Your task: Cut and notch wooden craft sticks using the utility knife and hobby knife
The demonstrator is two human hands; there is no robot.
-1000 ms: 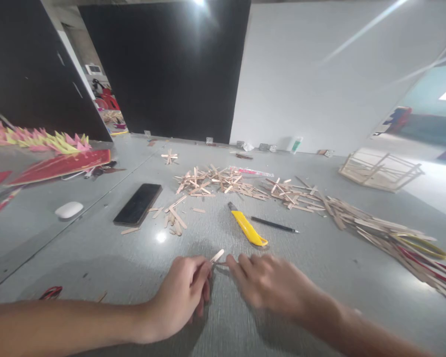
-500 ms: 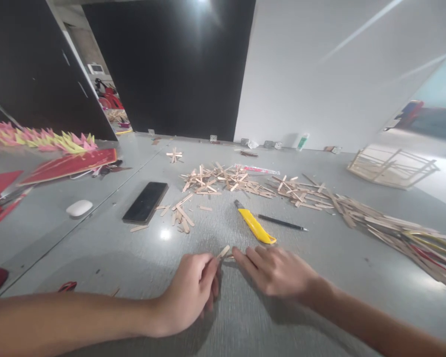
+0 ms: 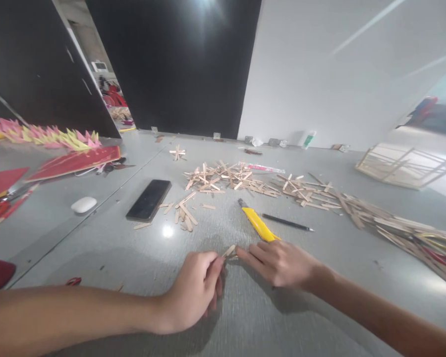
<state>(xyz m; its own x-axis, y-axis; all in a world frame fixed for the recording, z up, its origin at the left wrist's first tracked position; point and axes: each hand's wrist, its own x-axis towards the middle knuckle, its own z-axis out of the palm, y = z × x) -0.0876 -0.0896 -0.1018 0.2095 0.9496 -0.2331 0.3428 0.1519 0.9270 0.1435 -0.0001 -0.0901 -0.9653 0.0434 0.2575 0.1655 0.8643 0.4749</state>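
Edging forward since the earlier frame, the right hand [image 3: 282, 265] is now covering the tail end of the yellow knife [image 3: 258, 223]. Beneath the knife, the grey bench [image 3: 152, 267] is spreading to all sides. Well behind the knife, a white board [image 3: 319, 74] and a black board [image 3: 178, 64] are standing side by side. A loose heap of wooden sticks [image 3: 230, 174] is lying behind the knife and trailing off to its right. Nearer the wearer than the knife and to its left, the left hand [image 3: 196, 285] is bending its thumb and fingers together. Left of the knife, a phone [image 3: 148, 201] is lying flat; just right of it, a black pen or pencil [image 3: 288, 222]. Directly in front of the knife, a small stick [image 3: 228, 251] is poking out from the left grip, which is pinching it; whether the right grip is grasping anything, I cannot tell.
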